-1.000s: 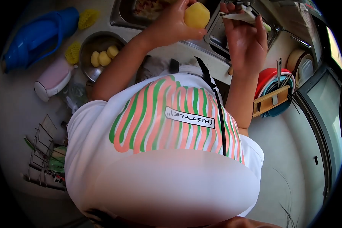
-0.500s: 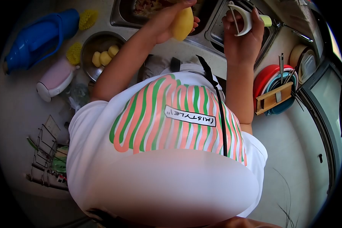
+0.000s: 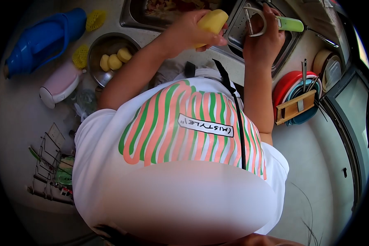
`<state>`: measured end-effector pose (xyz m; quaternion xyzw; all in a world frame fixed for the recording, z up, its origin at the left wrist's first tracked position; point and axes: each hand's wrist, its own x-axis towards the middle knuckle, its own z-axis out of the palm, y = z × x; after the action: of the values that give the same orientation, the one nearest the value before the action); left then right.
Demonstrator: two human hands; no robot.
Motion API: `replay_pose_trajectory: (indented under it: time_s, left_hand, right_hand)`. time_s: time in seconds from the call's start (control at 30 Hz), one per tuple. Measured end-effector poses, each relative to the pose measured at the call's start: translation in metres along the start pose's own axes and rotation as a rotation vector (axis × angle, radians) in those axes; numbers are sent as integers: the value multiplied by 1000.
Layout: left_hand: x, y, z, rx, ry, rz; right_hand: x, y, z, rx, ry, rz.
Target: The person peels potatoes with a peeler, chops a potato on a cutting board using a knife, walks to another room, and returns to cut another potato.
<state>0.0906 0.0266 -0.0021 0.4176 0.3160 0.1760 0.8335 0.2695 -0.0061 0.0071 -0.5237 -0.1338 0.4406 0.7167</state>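
Near the front edge of the sink (image 3: pixel 145 25), my left hand (image 3: pixel 188 35) is wrapped round a peeled yellow potato (image 3: pixel 213 22). My right hand (image 3: pixel 263 44) is closed on a peeler (image 3: pixel 290 24) with a green handle and a white head, its blade turned toward the potato but apart from it. Peelings (image 3: pixel 168 6) lie in the sink basin beyond my left hand. Under my right hand is a metal drain tray (image 3: pixel 235 30). A metal bowl (image 3: pixel 95 48) with several peeled potatoes (image 3: pixel 115 62) stands left of my left forearm.
A blue jug (image 3: pixel 41 41), two yellow scrubbers (image 3: pixel 95 19) and a pink-and-white container (image 3: pixel 61 87) are on the left. A wire rack (image 3: pixel 45 164) is at lower left. On the right are a red basin (image 3: pixel 282 84), a wooden slicer (image 3: pixel 295 107) and a window frame (image 3: pixel 342 119).
The potato in my left hand has turned and tilted to the right. My right hand has rotated the peeler, so its green handle now shows out to the right.
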Motion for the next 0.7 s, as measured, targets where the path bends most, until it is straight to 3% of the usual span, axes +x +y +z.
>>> replay_pose_trajectory:
  time_s: [0.03, 0.13, 0.23, 0.33, 0.4, 0.47, 0.5, 0.53, 0.67, 0.7]
  left_hand:
    - [0, 2, 0, -27, -11, -23]
    - [-1, 1, -1, 119, 8, -68]
    - [-5, -3, -1, 233, 94, 186]
    - [-19, 4, -10, 432, 109, 218]
    - [-20, 7, -14, 697, 296, 255]
    - [-21, 3, -19, 917, 444, 229]
    - [-21, 10, -15, 967, 476, 183]
    - [-21, 13, -13, 982, 488, 163]
    - [-20, 4, -17, 1051, 520, 129]
    - [-21, -1, -21, 1066, 523, 138]
  right_hand:
    - [0, 1, 6, 31, 93, 16]
    - [-12, 7, 20, -43, -127, 220]
    - [7, 28, 21, -91, -11, 167]
    - [46, 54, 0, -134, 122, 182]
    - [47, 49, -9, -244, 15, 324]
    - [11, 13, 57, -153, 98, 471]
    - [17, 48, 17, -62, -194, 413]
    - [8, 45, 29, -216, -319, 385]
    - [43, 83, 19, -298, -145, 97]
    - [49, 80, 22, -274, -36, 168]
